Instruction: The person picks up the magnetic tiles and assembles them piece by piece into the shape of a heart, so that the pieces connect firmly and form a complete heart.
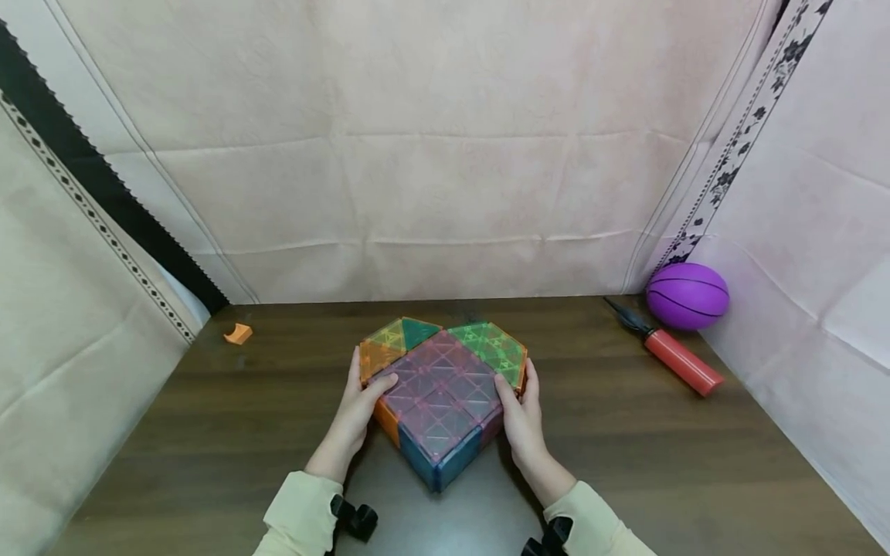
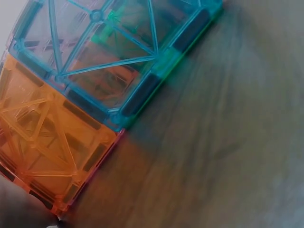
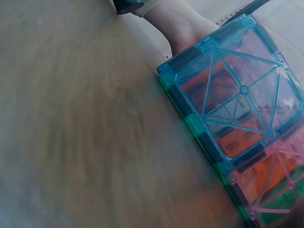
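A heart-shaped box of magnetic tiles (image 1: 438,390) is between my two hands, its point towards me. Its top is a translucent pink-purple square, with orange, yellow and teal tiles on the upper left lobe and green ones on the upper right. My left hand (image 1: 356,405) grips the left side, thumb on the top edge. On the opposite side my right hand (image 1: 521,417) holds it the same way. A blue side tile (image 2: 109,57) and an orange side tile (image 2: 40,137) show in the left wrist view. Whether the base touches the table cannot be told.
A purple ball (image 1: 687,296) lies at the back right by the cloth wall. Near it is a red hand pump (image 1: 684,361) with a black end. At the back left sits a small orange piece (image 1: 239,333). White cloth walls (image 1: 445,185) border the wooden table (image 1: 278,417).
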Motion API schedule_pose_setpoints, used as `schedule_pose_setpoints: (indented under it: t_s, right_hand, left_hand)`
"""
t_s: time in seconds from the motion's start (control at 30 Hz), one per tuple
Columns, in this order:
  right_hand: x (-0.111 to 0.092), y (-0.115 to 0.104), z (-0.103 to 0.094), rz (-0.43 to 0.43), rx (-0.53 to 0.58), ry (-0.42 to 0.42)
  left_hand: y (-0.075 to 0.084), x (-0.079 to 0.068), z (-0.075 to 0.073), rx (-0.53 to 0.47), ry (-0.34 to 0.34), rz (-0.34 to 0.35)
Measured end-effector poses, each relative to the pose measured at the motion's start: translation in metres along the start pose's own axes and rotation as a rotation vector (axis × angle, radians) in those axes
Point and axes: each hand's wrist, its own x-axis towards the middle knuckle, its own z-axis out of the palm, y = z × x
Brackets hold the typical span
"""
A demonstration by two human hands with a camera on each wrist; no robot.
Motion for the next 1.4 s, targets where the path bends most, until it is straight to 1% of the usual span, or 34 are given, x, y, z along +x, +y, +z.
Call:
schedule_pose_setpoints:
  t_s: [0.2, 0.57, 0.77, 0.83, 1.07, 1.4]
  right_hand:
    - [0.0013, -0.0007, 0.0020, 0.026, -0.002, -0.002]
    - [0.0023, 0.0019, 0.0015, 0.013, 0.004, -0.010]
    - [0.0021, 0.0024, 0.0001, 0.005, 0.012, -0.017]
    - [0.0010, 0.0029, -0.0011, 0.012, 0.010, -0.018]
    - [-0.0005, -0.0004, -0.0041, 0.020, -0.054, -0.023]
    - [-0.0011, 0.0004, -0.0044, 0.021, -0.043, -0.020]
  left_hand:
    - [0.0012, -0.0003, -0.0023, -0.018, -0.002, 0.006]
    - [-0.0018, 0.0000, -0.0036, -0.017, 0.004, 0.021]
    - [-0.0042, 0.0003, -0.0044, 0.000, 0.012, 0.022]
    - [-0.0056, -0.0001, -0.0042, 0.006, 0.012, 0.015]
    - [-0.0085, 0.0014, -0.0013, -0.014, 0.005, 0.035]
    - [-0.0086, 0.0004, -0.0012, 0.004, 0.004, 0.026]
